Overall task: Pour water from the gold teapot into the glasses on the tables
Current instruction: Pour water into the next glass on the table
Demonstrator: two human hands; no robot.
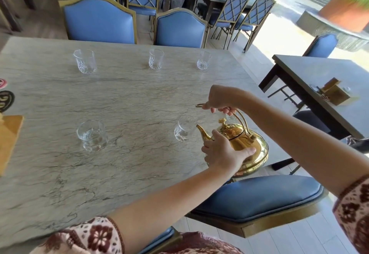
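Wooden holder [9, 140], left edge of frame, on the marble table [123, 98].
Glass [85, 61], upper left of table, upright.
Glass [92, 135], lower left of centre, upright, water in the base.
Glass [156, 59], upper centre, upright.
Glass [184, 128], centre right, upright, just beside the spout tip.
Glass [204, 60], upper right of table, upright.
Left hand [223, 154], centre right, fingers spread and cupped against the near side of the pot body.
Right hand [218, 100], above it, closed around the top of the arched handle.
Gold teapot [239, 142], at the table's right edge, tilted with spout toward the centre-right glass, lid on.
Blue chair [259, 199], lower right.
Dark side table [323, 86], right of frame.
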